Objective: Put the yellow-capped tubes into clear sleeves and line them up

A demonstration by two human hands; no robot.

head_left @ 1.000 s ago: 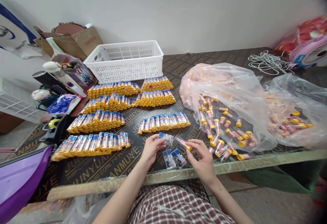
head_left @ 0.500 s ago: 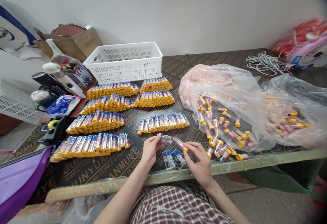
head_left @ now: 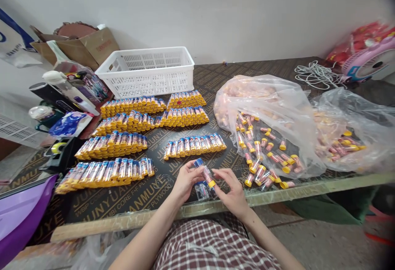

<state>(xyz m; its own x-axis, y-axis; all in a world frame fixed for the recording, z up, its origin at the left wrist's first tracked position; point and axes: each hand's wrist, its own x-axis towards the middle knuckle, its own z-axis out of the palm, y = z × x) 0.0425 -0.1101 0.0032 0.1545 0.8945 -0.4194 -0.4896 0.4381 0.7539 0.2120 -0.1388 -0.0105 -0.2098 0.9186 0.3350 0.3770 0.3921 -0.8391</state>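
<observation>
A small clear tube (head_left: 207, 174) with pinkish contents is tilted between my hands, blue at its upper end and yellow at its lower end. My left hand (head_left: 184, 181) pinches it near the blue end. The fingers of my right hand (head_left: 233, 192) close on its side and yellow end. Below, small clear packets (head_left: 202, 191) with blue tops lie on the table, partly hidden by my hands. Just beyond is a row of tubes (head_left: 194, 144) with blue tops and yellow bottoms, laid side by side.
More stacked rows of tubes (head_left: 106, 170) stand at left, with a white basket (head_left: 148, 79) behind. To the right, an open plastic bag (head_left: 277, 105) spills loose yellow-capped tubes; another bag (head_left: 370, 130) lies beyond. A tape dispenser (head_left: 60, 155) and purple tray (head_left: 27, 216) are at far left.
My hands have come closer together. The clear piece in my left hand and the yellow-capped tube in my right now appear as one tube with a blue end, turned steeper.
</observation>
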